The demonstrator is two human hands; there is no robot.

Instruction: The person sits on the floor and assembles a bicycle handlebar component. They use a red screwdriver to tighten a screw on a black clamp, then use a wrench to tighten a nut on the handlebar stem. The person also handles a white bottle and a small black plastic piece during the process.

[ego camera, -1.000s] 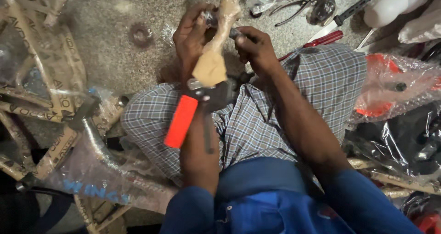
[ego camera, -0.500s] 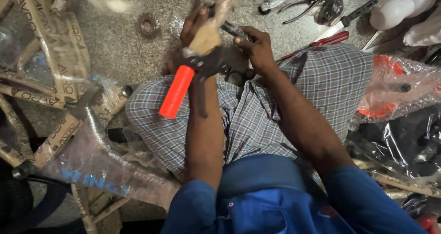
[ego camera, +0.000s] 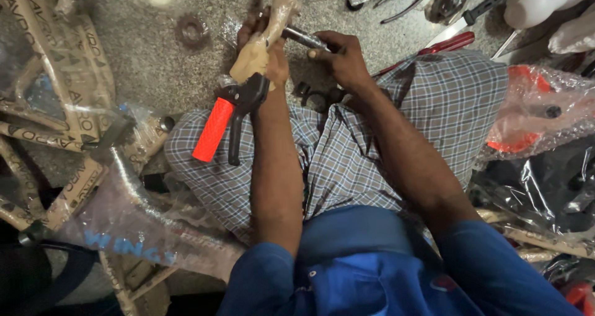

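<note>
My left hand (ego camera: 266, 49) grips a bicycle handlebar (ego camera: 266, 37) wrapped in tan paper, held over my lap. Its near end carries an orange-red grip (ego camera: 212, 130) and a black brake lever (ego camera: 243, 114) that hangs down. My right hand (ego camera: 341, 58) is closed on a short metal tool (ego camera: 304, 38) set against the bar just right of my left hand. I sit cross-legged in checked cloth and a blue shirt.
A paper- and plastic-wrapped bicycle frame (ego camera: 68, 142) lies at left. A metal ring (ego camera: 191, 31) rests on the stone floor. Pliers (ego camera: 409, 0), a red-handled screwdriver (ego camera: 449, 43) and a black-handled one (ego camera: 483, 6) lie beyond my knee. Plastic-wrapped orange parts (ego camera: 533, 111) crowd the right.
The handlebar has swung so the orange-red grip sits lower left. My right hand has stayed on the tool at the bar. The view has shifted slightly downward.
</note>
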